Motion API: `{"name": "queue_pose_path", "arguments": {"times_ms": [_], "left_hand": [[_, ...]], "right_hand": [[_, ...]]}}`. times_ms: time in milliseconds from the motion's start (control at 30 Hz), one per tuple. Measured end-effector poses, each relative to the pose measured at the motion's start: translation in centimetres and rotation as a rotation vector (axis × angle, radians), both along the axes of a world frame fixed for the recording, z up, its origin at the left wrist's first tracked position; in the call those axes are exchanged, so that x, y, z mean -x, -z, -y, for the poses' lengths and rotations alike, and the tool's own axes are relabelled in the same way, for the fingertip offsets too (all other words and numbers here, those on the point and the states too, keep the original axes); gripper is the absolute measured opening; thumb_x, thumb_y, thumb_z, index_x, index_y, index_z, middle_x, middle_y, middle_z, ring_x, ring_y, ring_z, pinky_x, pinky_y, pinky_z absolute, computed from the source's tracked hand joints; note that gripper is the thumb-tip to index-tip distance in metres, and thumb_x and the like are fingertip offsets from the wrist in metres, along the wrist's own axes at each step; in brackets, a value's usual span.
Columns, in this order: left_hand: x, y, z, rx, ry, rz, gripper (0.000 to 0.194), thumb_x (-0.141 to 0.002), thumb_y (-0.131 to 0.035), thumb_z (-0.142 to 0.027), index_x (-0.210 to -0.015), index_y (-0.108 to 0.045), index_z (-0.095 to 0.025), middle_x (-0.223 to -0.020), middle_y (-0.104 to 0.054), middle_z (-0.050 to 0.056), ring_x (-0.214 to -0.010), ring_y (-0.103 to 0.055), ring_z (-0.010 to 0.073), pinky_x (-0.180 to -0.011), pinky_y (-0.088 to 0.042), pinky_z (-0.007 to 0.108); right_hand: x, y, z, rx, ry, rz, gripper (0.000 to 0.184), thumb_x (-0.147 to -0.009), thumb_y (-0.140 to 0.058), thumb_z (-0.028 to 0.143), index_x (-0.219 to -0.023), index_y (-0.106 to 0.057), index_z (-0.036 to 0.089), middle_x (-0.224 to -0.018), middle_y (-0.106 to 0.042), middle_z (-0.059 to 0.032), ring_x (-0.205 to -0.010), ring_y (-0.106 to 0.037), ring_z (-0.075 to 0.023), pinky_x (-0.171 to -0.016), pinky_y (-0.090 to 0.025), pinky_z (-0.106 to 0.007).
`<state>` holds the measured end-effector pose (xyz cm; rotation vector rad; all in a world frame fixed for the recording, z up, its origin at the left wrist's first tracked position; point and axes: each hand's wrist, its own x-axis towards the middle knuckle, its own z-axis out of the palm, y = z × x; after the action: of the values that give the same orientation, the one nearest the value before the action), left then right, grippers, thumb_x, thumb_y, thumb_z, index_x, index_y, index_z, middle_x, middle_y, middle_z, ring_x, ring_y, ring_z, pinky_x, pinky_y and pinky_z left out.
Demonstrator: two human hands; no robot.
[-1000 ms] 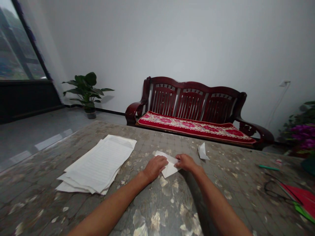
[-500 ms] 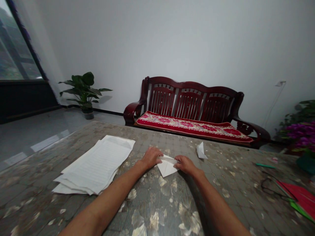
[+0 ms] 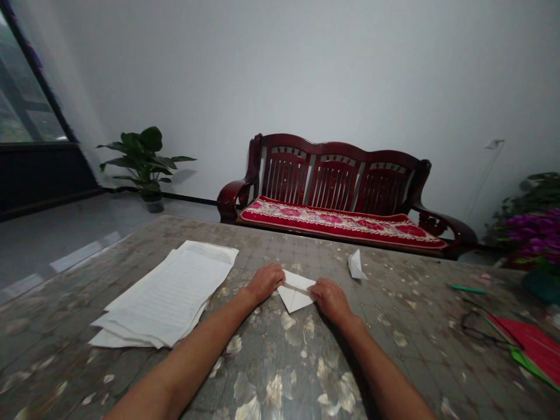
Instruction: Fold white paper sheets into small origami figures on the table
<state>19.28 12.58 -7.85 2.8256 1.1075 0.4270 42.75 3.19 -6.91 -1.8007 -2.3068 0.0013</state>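
Toward the tabletop's (image 3: 271,356) far edge lay the folded white paper (image 3: 294,300) — the left hand (image 3: 266,281) gripping its left end, the right hand (image 3: 332,298) pinching its right. A second earlier, the left fingers had spread across the paper — now they held only its end.

Folded paper (image 3: 294,298): a small white piece rested on the patterned tabletop (image 3: 271,364), its ends pinched in the person's left hand (image 3: 266,281) and right hand (image 3: 331,298).
Far band: a straight-edged strip crossed its width, slanting slightly down to the right.
Near point: a triangular section tapered toward the person.
Crease: a line ran down the triangle's middle.
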Motion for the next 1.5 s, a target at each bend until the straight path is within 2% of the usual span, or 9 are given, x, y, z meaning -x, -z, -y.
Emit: {"name": "queue_pose_path", "arguments": {"times_ms": [233,433,767,933,1033,1167,1333,1433,1500], "left_hand": [[0.4,0.8,0.0,-0.053,0.051,-0.039,0.021,-0.095,-0.049,-0.022,-0.088,-0.069,-0.018,-0.094,-0.066,0.006,-0.093,-0.057,0.0199,-0.083,-0.041,0.031],[1.0,1.2,0.4,-0.087,0.064,-0.061,0.021,-0.095,-0.05,-0.022,-0.095,-0.07,-0.019,-0.097,-0.067,0.005,-0.094,-0.058,0.0203,-0.084,-0.043,0.031],[0.9,0.2,2.5,-0.145,0.031,-0.163,0.019,-0.096,-0.05,-0.02,-0.099,-0.068,-0.017,-0.095,-0.066,0.008,-0.093,-0.059,0.0221,-0.081,-0.046,0.032],[0.9,0.1,4.0,-0.149,0.012,-0.201,0.023,-0.096,-0.044,-0.018,-0.103,-0.066,-0.014,-0.098,-0.064,0.011,-0.092,-0.057,0.023,-0.079,-0.045,0.033],[1.1,-0.1,5.1,-0.171,0.057,-0.156,0.028,-0.097,-0.044,-0.03,-0.116,-0.062,-0.017,-0.099,-0.061,0.01,-0.091,-0.054,0.0232,-0.083,-0.043,0.036],[1.0,-0.4,6.4,-0.189,0.076,-0.129,0.048,-0.094,-0.046,-0.053,-0.132,-0.052,-0.024,-0.101,-0.059,0.01,-0.093,-0.051,0.0267,-0.087,-0.04,0.042],[-0.2,-0.3,7.5,-0.13,0.059,-0.107,0.043,-0.094,-0.046,-0.052,-0.12,-0.06,-0.021,-0.102,-0.059,0.012,-0.096,-0.051,0.0288,-0.089,-0.038,0.044],[-1.5,0.2,8.0,-0.071,-0.008,-0.078,0.03,-0.096,-0.047,-0.043,-0.103,-0.062,-0.018,-0.102,-0.059,0.011,-0.102,-0.052,0.0279,-0.094,-0.038,0.044],[-2.4,0.7,8.2,-0.002,-0.064,-0.025,0.024,-0.096,-0.047,-0.036,-0.102,-0.061,-0.017,-0.107,-0.06,0.011,-0.106,-0.053,0.0261,-0.095,-0.041,0.041]], "right_hand": [[0.3,1.0,0.8,-0.112,-0.029,0.164,0.024,-0.097,-0.048,0.024,-0.101,-0.072,0.026,-0.097,-0.065,-0.0062,-0.092,-0.054,-0.0206,-0.077,-0.034,-0.029],[0.6,1.0,1.3,-0.13,-0.039,0.233,0.024,-0.096,-0.048,0.02,-0.106,-0.069,0.026,-0.1,-0.065,-0.0064,-0.094,-0.054,-0.0217,-0.078,-0.033,-0.031],[0.2,0.6,1.4,-0.098,-0.045,0.301,0.024,-0.095,-0.051,0.02,-0.11,-0.068,0.025,-0.098,-0.066,-0.007,-0.094,-0.056,-0.0219,-0.078,-0.036,-0.031],[-0.1,0.7,1.7,-0.078,-0.033,0.297,0.028,-0.094,-0.051,0.02,-0.117,-0.066,0.024,-0.104,-0.067,-0.0083,-0.097,-0.057,-0.0227,-0.08,-0.038,-0.031],[-0.5,1.0,2.0,-0.076,-0.012,0.265,0.031,-0.094,-0.05,0.018,-0.12,-0.065,0.025,-0.108,-0.068,-0.008,-0.098,-0.057,-0.0223,-0.082,-0.039,-0.031],[-1.4,1.4,2.5,-0.072,0.001,0.208,0.03,-0.094,-0.049,0.018,-0.117,-0.067,0.025,-0.109,-0.068,-0.0066,-0.1,-0.058,-0.0212,-0.086,-0.04,-0.03],[-2.2,1.4,2.7,-0.068,0.011,0.176,0.031,-0.093,-0.049,0.017,-0.117,-0.067,0.024,-0.111,-0.068,-0.0059,-0.101,-0.059,-0.0219,-0.086,-0.04,-0.031],[-2.2,1.2,2.6,-0.063,0.0,0.174,0.031,-0.092,-0.05,0.017,-0.116,-0.068,0.024,-0.11,-0.069,-0.0061,-0.1,-0.059,-0.022,-0.086,-0.04,-0.031],[-2.1,1.1,2.6,-0.062,0.002,0.175,0.03,-0.092,-0.051,0.018,-0.115,-0.068,0.024,-0.109,-0.068,-0.0064,-0.101,-0.058,-0.0222,-0.086,-0.039,-0.031]]}}
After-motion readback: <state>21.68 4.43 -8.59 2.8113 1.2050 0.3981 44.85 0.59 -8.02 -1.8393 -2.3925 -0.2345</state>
